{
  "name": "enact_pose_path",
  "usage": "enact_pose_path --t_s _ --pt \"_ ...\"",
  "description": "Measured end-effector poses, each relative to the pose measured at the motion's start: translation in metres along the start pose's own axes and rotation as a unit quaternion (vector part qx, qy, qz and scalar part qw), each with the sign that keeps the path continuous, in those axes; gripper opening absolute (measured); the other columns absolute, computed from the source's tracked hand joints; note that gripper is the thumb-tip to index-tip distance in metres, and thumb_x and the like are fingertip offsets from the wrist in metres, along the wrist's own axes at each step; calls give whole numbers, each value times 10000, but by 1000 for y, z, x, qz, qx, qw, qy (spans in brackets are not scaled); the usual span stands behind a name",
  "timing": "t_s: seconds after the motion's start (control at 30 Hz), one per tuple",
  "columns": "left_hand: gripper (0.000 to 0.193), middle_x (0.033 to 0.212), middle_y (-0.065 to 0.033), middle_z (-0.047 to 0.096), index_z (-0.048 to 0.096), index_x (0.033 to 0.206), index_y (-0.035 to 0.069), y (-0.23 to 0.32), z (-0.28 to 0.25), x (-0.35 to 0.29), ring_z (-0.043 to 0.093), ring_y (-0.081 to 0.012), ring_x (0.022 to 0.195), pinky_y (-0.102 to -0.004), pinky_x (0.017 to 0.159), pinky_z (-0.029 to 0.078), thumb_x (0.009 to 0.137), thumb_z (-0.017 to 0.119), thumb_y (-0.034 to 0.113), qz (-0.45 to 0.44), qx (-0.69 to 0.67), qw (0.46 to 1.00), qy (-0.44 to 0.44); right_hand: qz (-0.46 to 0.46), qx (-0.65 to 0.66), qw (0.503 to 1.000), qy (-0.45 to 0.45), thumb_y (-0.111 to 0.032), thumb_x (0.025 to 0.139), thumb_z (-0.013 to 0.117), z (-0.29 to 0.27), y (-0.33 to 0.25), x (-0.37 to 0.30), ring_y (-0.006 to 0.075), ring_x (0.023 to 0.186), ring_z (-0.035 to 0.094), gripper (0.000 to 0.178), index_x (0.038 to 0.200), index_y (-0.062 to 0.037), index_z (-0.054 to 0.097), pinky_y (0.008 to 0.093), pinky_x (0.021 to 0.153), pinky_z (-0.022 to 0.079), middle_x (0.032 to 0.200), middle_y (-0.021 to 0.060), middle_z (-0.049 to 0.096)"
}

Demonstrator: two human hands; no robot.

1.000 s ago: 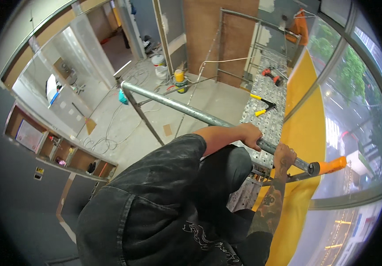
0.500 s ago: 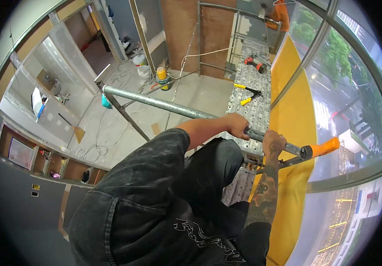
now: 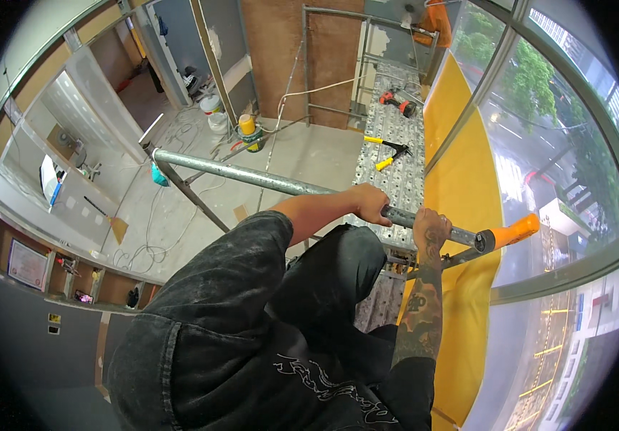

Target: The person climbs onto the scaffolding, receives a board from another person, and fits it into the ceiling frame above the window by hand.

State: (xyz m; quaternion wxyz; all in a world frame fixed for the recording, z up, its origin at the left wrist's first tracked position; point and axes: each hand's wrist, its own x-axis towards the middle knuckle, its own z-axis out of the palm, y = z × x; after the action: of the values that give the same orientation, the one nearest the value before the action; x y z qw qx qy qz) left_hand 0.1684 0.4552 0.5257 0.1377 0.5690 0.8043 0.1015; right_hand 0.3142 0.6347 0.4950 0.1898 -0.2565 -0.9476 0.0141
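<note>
The metal rail (image 3: 252, 172) is found slanting across the scene, from a post at the far left to the near right, above the floor and the perforated platform (image 3: 404, 183). Near its right end it is gripped by both hands. The left hand (image 3: 372, 203) is closed over the rail from above; the right hand (image 3: 431, 228) is wrapped around it just to the right, and a short length of bare metal is left between them. Whether the thumbs are locked underneath cannot be told.

For sound handling, it is judged that full wraps should be kept by both hands, that pressure should be shared evenly, and that body weight should be carried over the legs rather than hung on the rail. A wider hand spacing would be advised if any twist is felt. The yellow-handled tool (image 3: 395, 151) and the red power tool (image 3: 398, 104), both laid on the platform farther off, should be kept clear of the feet.

The left forearm is extended rightward from a dark sleeve. The right forearm is raised steeply from the near edge, beside the yellow sheet (image 3: 467, 158), with the knuckles turned upward.
</note>
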Motion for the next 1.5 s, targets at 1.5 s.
enact_pose_path --t_s 1.5 --pt "685 969 -215 719 705 1017 50 5 -5 1 687 -411 934 -490 837 536 787 656 693 -28 8 999 -28 -8 -2 999 32 -334 1007 484 2 1 -2 311 932 648 387 882 -74 741 463 958 396 933 112 726"
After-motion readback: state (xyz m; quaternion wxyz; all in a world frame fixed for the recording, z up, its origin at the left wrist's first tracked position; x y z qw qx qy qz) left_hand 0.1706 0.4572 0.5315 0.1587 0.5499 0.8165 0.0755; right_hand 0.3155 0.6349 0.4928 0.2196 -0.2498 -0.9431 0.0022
